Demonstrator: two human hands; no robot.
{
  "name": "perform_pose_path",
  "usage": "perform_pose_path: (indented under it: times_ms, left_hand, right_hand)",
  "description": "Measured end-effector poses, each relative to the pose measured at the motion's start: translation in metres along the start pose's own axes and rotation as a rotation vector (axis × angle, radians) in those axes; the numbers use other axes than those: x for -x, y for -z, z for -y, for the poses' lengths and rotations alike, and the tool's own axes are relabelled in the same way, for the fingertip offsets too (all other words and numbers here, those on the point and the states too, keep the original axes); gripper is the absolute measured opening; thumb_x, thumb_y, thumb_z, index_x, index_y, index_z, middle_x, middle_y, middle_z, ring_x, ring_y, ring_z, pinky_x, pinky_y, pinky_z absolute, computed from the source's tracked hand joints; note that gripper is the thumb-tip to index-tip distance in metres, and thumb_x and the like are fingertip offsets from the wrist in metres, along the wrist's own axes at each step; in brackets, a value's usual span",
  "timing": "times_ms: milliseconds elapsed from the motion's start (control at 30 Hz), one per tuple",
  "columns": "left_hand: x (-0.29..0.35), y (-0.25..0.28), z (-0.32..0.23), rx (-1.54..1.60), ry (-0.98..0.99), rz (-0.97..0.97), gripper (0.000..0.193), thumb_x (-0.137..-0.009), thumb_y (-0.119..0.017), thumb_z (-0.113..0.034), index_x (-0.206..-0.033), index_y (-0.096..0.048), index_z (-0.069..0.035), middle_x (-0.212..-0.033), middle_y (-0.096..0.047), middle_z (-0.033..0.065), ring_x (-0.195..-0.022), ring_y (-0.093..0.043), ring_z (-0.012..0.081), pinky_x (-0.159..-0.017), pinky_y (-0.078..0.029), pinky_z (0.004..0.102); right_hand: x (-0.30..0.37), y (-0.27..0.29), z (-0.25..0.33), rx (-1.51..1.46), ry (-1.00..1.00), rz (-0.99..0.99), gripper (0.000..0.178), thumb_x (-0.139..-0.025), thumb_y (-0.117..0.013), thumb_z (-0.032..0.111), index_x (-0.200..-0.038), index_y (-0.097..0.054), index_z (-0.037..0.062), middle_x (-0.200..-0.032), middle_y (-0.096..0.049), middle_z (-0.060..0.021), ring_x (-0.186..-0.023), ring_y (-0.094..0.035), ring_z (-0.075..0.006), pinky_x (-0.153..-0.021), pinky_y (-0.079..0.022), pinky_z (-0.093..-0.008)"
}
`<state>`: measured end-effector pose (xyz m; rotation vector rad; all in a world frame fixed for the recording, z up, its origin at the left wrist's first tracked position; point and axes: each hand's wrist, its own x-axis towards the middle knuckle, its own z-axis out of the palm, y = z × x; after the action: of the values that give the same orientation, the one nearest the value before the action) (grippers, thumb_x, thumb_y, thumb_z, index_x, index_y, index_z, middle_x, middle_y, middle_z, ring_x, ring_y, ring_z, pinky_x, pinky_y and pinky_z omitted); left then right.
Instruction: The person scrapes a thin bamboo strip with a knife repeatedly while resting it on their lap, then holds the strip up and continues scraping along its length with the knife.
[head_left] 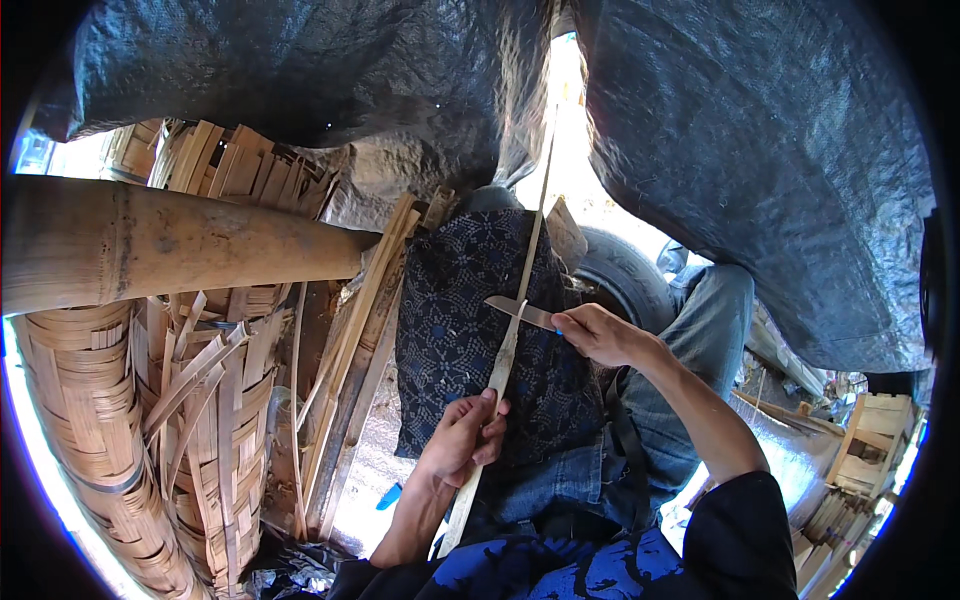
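Note:
My left hand (pixel 466 434) is closed around a long, pale bamboo strip (pixel 503 366), whose lower end runs back toward my body. The far part of the strip narrows and stretches up toward the gap in the tarp. In my right hand (pixel 597 335) is a knife (pixel 521 312), its handle mostly hidden by my fingers. The blade lies across the strip, and a thin sliver of bamboo stands up at that spot. Beneath both, a dark blue patterned cloth (pixel 455 330) covers my lap, with small pale shavings on it.
A thick bamboo pole (pixel 190 243) juts in from the left above woven bamboo baskets (pixel 85 400). Split bamboo pieces (pixel 350 370) lean beside my left leg. Dark tarps (pixel 760 150) hang ahead. A tyre (pixel 625 277) sits beyond my right knee, and a wooden crate (pixel 872 440) stands at far right.

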<state>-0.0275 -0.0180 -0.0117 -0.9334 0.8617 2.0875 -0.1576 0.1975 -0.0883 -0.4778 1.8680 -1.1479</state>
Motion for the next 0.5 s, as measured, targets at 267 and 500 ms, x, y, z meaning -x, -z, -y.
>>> perform_pose_path:
  times_ms: [267, 500]
  left_hand:
    - [0.001, -0.005, 0.002, -0.078, -0.047, -0.032, 0.031, -0.096, -0.041, -0.034, -0.084, -0.049, -0.007, -0.055, -0.032, -0.0045, -0.037, -0.028, 0.0054, -0.035, -0.021, 0.0204]
    - [0.000, -0.003, -0.001, -0.028, -0.024, -0.014, 0.031, -0.096, -0.041, -0.034, -0.083, -0.048, -0.007, -0.055, -0.032, -0.0051, -0.038, -0.028, 0.0047, -0.035, -0.021, 0.0203]
  right_hand:
    - [-0.002, -0.009, 0.010, 0.097, -0.006, -0.130, 0.049, -0.098, -0.035, 0.036, -0.066, -0.042, 0.0000, -0.049, -0.034, -0.0041, -0.047, -0.030, -0.0131, -0.045, -0.030, -0.0363]
    - [0.004, -0.007, 0.011, -0.070, -0.155, -0.027, 0.051, -0.097, -0.034, 0.041, -0.063, -0.043, 0.0032, -0.048, -0.036, -0.0010, -0.044, -0.037, -0.0112, -0.042, -0.032, -0.0313]
